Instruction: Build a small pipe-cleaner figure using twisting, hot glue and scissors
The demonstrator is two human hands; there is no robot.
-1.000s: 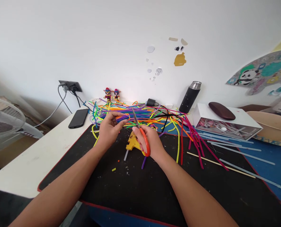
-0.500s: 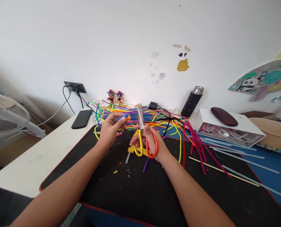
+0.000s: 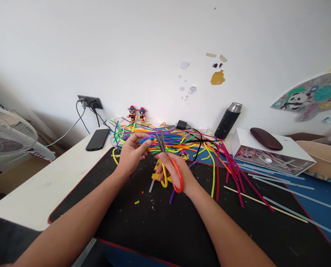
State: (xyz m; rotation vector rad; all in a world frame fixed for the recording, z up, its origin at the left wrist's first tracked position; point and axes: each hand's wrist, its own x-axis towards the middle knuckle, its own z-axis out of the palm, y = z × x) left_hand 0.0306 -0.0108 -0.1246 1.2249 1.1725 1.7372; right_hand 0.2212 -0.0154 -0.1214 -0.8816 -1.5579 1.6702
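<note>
Pinched in my left hand is a small blue, purple and orange piece. My right hand grips scissors with one red and one yellow handle. Their blades are parted and point up and slightly left, with the tips just right of the small piece. Behind both hands lies a pile of colourful fuzzy stems. Under my right hand a yellow object is partly hidden. A small figure's head shows just beyond that hand.
Two small figures stand by the wall. A phone lies left, near a fan. At the right are a black flask, a white box, a wooden stick and pale strips on the black mat.
The scissors have tilted left, bringing their tips closer to the small piece. That piece has turned in my left hand and shows more purple. The figure's head has come into view.
</note>
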